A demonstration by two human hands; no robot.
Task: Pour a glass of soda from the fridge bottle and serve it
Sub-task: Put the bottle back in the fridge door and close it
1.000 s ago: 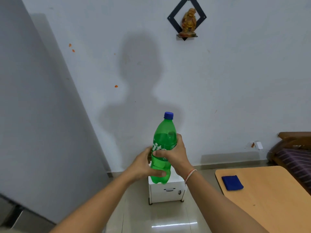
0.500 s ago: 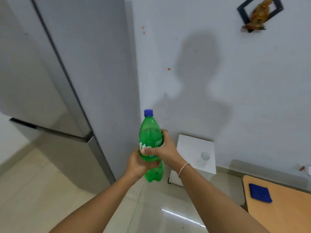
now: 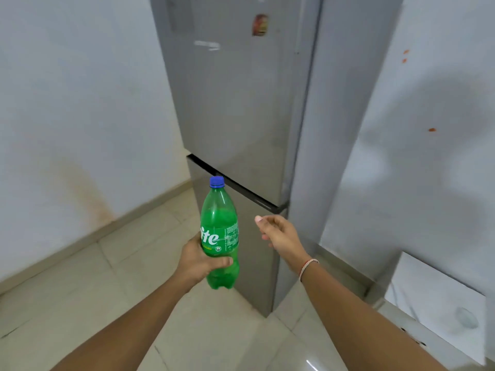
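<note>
Left hand (image 3: 199,259) wraps green soda bottle (image 3: 220,231) low on body, below label; cap on, upright. Right hand (image 3: 278,232) empty, fingers loosely curled, beside bottle, apart. Looks mostly full: heavy, smooth, likely slippery; waist grip safest.

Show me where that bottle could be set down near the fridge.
The white stand right of the fridge has bare top around the glass. Floor tiles between the left wall and fridge are bare too. The left hand holds the bottle.
</note>
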